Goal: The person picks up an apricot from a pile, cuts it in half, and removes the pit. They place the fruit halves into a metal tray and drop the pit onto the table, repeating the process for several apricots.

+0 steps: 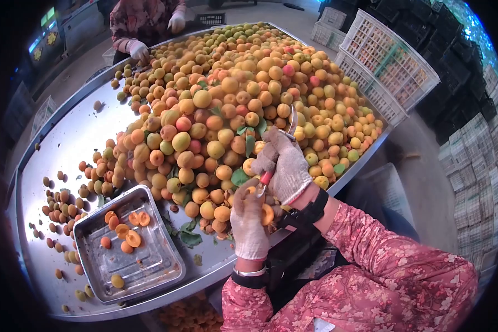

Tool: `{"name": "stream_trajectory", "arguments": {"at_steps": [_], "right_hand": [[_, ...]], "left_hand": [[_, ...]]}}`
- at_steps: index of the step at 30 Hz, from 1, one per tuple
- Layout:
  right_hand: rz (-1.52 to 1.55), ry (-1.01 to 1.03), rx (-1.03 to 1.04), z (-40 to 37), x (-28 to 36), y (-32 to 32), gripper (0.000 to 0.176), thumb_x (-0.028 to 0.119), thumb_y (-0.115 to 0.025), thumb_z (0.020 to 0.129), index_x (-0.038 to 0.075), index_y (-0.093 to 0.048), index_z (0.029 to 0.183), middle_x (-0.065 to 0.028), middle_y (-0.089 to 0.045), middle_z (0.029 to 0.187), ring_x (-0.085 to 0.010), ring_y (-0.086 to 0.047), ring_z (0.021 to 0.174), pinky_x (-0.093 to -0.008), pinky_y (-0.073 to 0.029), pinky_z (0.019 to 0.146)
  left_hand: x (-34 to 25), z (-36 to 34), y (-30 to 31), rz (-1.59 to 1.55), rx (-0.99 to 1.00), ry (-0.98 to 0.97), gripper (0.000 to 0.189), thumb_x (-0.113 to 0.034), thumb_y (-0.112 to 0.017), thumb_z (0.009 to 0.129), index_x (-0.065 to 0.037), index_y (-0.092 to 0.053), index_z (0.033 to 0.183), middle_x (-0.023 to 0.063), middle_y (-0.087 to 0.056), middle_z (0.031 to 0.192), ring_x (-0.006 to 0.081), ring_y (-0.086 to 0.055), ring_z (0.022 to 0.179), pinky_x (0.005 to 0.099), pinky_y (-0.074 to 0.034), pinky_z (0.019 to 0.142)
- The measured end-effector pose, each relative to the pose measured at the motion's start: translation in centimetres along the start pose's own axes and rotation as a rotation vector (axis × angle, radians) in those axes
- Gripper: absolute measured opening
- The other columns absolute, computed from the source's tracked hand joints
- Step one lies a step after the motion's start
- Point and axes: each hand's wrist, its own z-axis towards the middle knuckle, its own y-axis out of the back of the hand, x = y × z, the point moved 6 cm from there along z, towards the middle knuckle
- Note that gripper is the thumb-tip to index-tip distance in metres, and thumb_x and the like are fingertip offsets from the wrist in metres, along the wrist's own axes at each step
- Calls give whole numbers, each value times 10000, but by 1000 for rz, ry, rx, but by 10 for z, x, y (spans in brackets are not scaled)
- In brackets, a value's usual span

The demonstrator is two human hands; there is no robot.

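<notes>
Both white-gloved hands are up close together at the near edge of the tabletop. The left hand (249, 224) is wrapped around a halved orange apricot (267, 214), with its cut face showing on the 3 o'clock side. Just above, at 1 o'clock, the right hand (286, 166) is clenched on a red-handled metal knife (266, 177), the red grip peeking out under the fingers, right beside the fruit. Whether the blade touches the fruit, I can't tell.

Out at 9 o'clock from the hands sits a rectangular stainless-steel tray (166, 271), a few cut apricot halves (128, 235) lying in its far corner. From 10 round to 1 o'clock rises a big heap of whole yellow-orange apricots (227, 105), with green leaves (190, 238) scattered at its foot. All of it sits on a long brushed-metal tabletop (66, 144).

Far off at 11 o'clock, a co-worker's gloved hand (139, 51) is at the heap's edge. At 2 o'clock, white plastic crates (390, 61) stand stacked beyond the tabletop.
</notes>
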Motion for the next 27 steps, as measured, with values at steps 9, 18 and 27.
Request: {"name": "stream_trajectory", "arguments": {"at_steps": [9,18,27], "right_hand": [[-152,118,19,-9,41,6,169,193,-601,943,85,-536,831,24,-408,538,-106,-365,403,-276,-317,397],[-545,285,-80,-24,116,55,104,150,-639,908,77,-578,867,7,-503,557,-104,-431,390,-263,-341,368],[-948,268,-164,-19,153,83,212,188,-662,893,55,-554,1017,1,-548,682,-83,-485,455,-240,-398,414]], "left_hand": [[9,1,0,-470,47,216,360,-371,-501,987,-91,-527,1212,31,-584,847,146,-582,674,267,-512,550],[5,9,16,-722,19,196,436,-400,-571,930,-61,-525,1200,56,-561,822,143,-507,615,238,-420,552],[-39,13,70,-1025,-137,-224,699,-491,-550,922,74,-426,1314,210,-569,1213,288,-570,1127,405,-546,885]]}}
